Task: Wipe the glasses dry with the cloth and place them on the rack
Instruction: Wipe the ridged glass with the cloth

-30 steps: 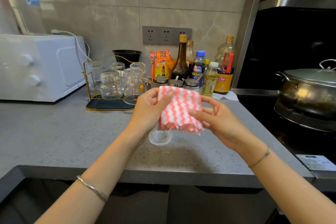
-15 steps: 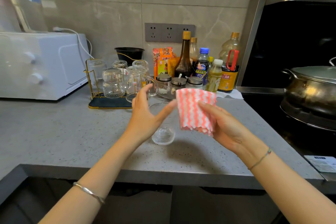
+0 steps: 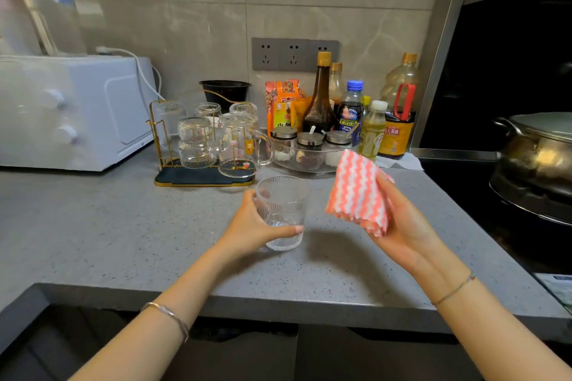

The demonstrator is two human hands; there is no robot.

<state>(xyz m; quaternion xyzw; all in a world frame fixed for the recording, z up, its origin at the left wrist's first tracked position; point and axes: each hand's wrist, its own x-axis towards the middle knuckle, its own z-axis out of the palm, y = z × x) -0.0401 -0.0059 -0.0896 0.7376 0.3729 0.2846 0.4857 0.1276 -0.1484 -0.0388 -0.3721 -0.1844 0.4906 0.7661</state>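
Well, far on the left a big white microwave oven [image 3: 71,111] sits on the grey speckled counter [image 3: 93,226]. Next to it stands the gold wire rack with a dark flat base [image 3: 198,176]. Some clear upside-down glasses [image 3: 196,142] sit on it, and a clear glass jug with a handle [image 3: 240,145] is at its right end. In front of the rack, the left hand [image 3: 250,226] curls its fingers and thumb round a clear ribbed drinking glass [image 3: 283,210]. This glass is upright with its mouth up, low at the counter, but I cannot tell if its bottom touches. Just to the right, apart from the glass, the right hand [image 3: 402,226] grips a folded pink and white wavy-striped cloth [image 3: 359,192], with its fingers curled behind it. Tall sauce and oil bottles [image 3: 322,102] stand by the wall behind. Far on the right, a shiny metal pot with a lid [image 3: 538,148] sits on the dark stove.
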